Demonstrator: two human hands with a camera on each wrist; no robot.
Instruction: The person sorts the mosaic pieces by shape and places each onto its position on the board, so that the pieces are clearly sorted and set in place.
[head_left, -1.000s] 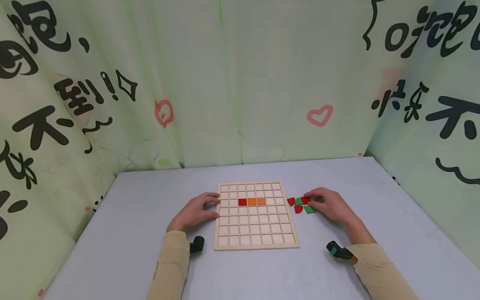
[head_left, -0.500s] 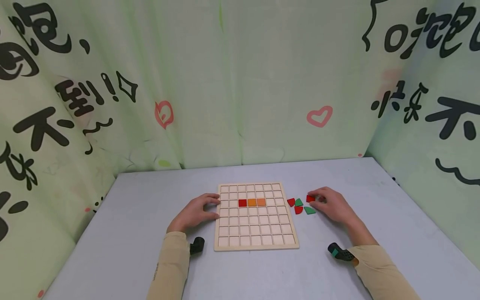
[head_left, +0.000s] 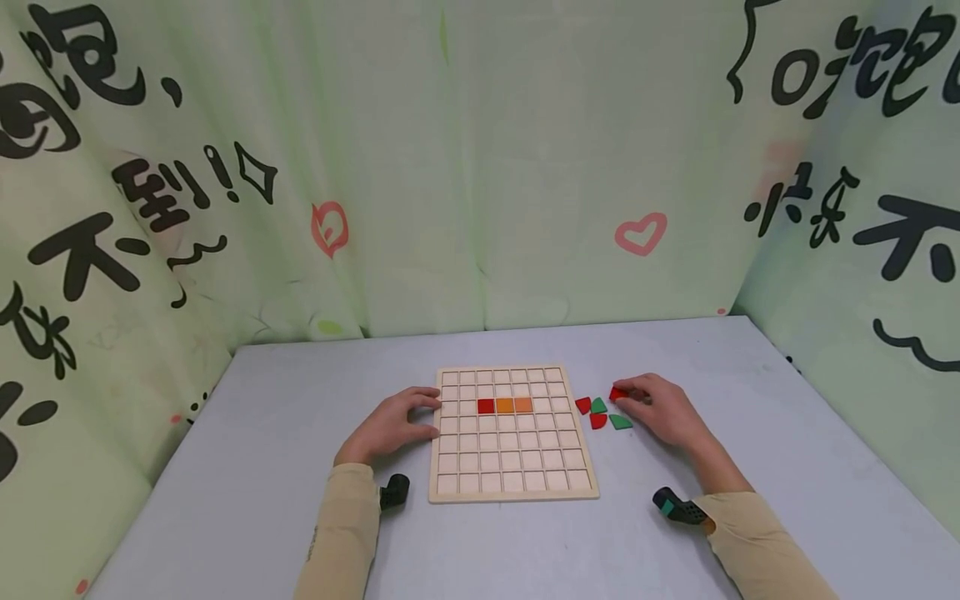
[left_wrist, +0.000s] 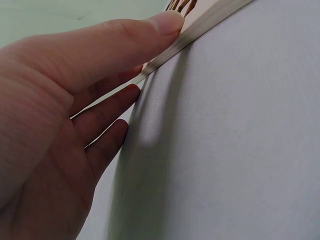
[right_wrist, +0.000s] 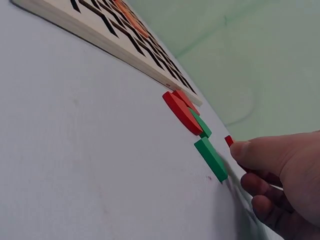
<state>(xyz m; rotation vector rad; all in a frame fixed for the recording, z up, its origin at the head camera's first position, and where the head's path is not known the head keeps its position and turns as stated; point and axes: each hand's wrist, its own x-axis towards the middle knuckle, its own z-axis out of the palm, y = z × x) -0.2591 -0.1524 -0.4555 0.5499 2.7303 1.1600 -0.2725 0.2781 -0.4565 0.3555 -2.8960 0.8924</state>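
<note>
- Pinching a red tile between thumb and fingers of the right hand, off to the right of the wooden grid board on the counter.
- Pointing the held piece's exposed end leftward, toward the board; cannot tell its long axis under the fingers.
- Touching the board's left edge with the left hand, thumb and index finger spread apart.
- Near the pinched piece, toward the board: two red loose tiles and two green tiles.
- Set in the grid, in one left-to-right row: a red square, then two orange squares.
- Clear only from the right wrist: thick side walls on the loose pieces, with the nearest green one slanting from upper left to lower right.
- Clear only from the left wrist: lower fingers fanned out beneath the thumb.
</note>
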